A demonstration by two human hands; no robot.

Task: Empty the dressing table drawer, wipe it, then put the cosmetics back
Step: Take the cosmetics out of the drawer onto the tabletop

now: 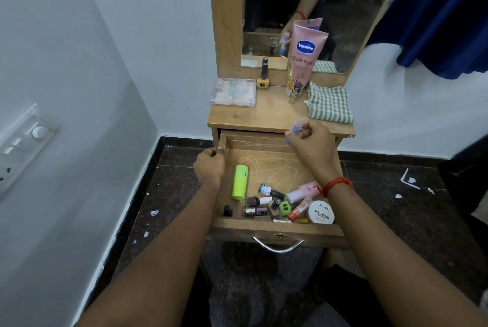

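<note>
The drawer [266, 153] of the dressing table stands pulled out, its scratched wooden bottom bare across the far half. The left hand [210, 165] sits at the drawer's 9 o'clock side, its grip curled over the top edge of the left wall. The right hand [313, 145] is raised at the drawer's 1 o'clock corner, just below the worktop [253, 115] edge, its grip closed in a pinch on a small bottle [296, 128] that is blurred, showing blue and pink.

Most cosmetics lie crowded toward the drawer's 6 o'clock end. A lime-green tube [239, 182] lies at 8 o'clock, a cluster of nail polish bottles [266, 198] at 6 o'clock, and a white jar [320, 212] marked NAIL POLISH at 4 o'clock.

On the worktop, a clear plastic box [233, 92] lies at 10 o'clock, a yellow-based bottle [263, 76] at 11 o'clock, a pink Vaseline tube [303, 57] leaning on the mirror [343, 10] at 12 o'clock, and a checked cloth [330, 102] at 2 o'clock.
</note>
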